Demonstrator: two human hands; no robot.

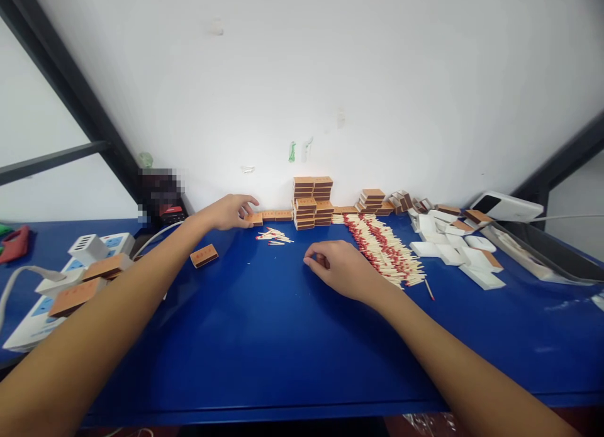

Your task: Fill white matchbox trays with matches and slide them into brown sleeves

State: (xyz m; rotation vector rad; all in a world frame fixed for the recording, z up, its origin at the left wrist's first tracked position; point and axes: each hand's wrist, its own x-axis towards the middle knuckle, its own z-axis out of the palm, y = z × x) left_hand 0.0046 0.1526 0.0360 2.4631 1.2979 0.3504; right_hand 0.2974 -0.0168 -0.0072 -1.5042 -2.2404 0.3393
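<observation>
My left hand (231, 212) is at the back of the blue table, its fingers apart and slightly bent. Its thumb is at the left end of an orange-brown matchbox (255, 220), the last one in a low row along the wall. A small loose pile of matches (274, 236) lies just right of that box. Over the middle of the table, my right hand (340, 267) is curled closed, with nothing visible in its fingers. Right behind it spreads a wide bed of red-tipped matches (389, 251). Stacked matchboxes (313, 204) rise against the wall between both hands.
A single matchbox (204, 256) lies under the left forearm's side. Far left, a power strip (28, 324) carries plugs, cables and two matchboxes. White inner trays (453, 239) are heaped at right, near a white device (507, 205) and a dark bin (561, 251). A smaller matchbox stack (372, 199) stands behind.
</observation>
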